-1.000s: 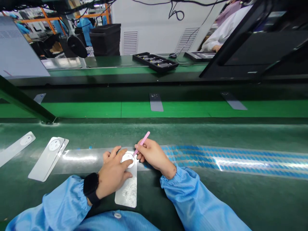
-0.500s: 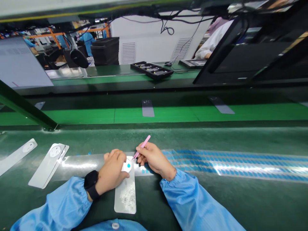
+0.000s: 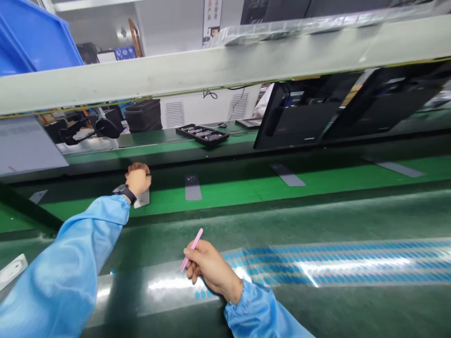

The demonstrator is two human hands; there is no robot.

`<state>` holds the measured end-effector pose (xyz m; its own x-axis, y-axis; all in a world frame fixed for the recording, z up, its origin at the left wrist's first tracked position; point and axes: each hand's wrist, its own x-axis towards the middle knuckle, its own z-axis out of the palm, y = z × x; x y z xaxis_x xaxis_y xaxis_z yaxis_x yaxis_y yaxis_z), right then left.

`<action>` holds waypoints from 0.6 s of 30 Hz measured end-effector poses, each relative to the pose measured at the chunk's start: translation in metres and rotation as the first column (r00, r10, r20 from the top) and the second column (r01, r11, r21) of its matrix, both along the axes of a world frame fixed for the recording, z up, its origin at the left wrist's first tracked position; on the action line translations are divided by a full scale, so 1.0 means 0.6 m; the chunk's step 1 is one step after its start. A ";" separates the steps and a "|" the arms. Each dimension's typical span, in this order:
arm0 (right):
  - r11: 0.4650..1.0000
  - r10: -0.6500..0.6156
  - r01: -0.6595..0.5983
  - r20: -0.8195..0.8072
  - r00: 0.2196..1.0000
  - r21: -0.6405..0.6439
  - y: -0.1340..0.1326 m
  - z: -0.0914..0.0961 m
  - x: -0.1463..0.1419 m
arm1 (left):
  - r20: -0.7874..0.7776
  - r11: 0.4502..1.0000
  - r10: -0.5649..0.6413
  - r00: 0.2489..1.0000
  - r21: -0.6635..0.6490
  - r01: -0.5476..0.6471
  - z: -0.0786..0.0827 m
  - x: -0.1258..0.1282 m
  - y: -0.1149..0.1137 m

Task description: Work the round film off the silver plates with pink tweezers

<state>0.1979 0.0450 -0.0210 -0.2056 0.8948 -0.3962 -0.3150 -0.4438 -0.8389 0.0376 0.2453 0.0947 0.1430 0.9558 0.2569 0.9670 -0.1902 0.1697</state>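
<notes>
My left hand (image 3: 138, 179), with a black watch on the wrist, reaches over the green belt at the back. Its fingers are curled at a pale phone back panel (image 3: 143, 201), whose lower end shows under the hand; the rest is covered. Pink tweezers (image 3: 192, 249) are pinched in my right hand (image 3: 209, 268) above the front bench, tips pointing down. Below them lies a clear film strip (image 3: 165, 287) with a few blue round stickers (image 3: 202, 295) near the hand. To the right, the sheet carries rows of blue stickers (image 3: 317, 263).
Grey phone panels (image 3: 193, 188) lie spaced along the green belt (image 3: 232, 191). A white panel (image 3: 13, 270) is at the bench's left edge. Beyond the belt are a black tray (image 3: 202, 134) and monitors (image 3: 299, 115). A pale beam (image 3: 176, 70) crosses above.
My left hand has moved from the bench forward to the belt, and the phone panel has left the bench with it. The right hand still holds the tweezers. The view has tilted up and shifted right.
</notes>
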 end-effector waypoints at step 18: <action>1.000 0.015 -0.015 0.004 1.000 -0.011 -0.003 0.001 0.000 | -0.041 0.924 -0.216 0.976 -0.330 0.191 -0.117 0.221 -0.006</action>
<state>0.1981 0.0433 -0.0203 -0.2169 0.8872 -0.4073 -0.3047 -0.4579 -0.8352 0.1705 0.2414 0.0247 0.3499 0.9335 -0.0790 0.9255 -0.3313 0.1835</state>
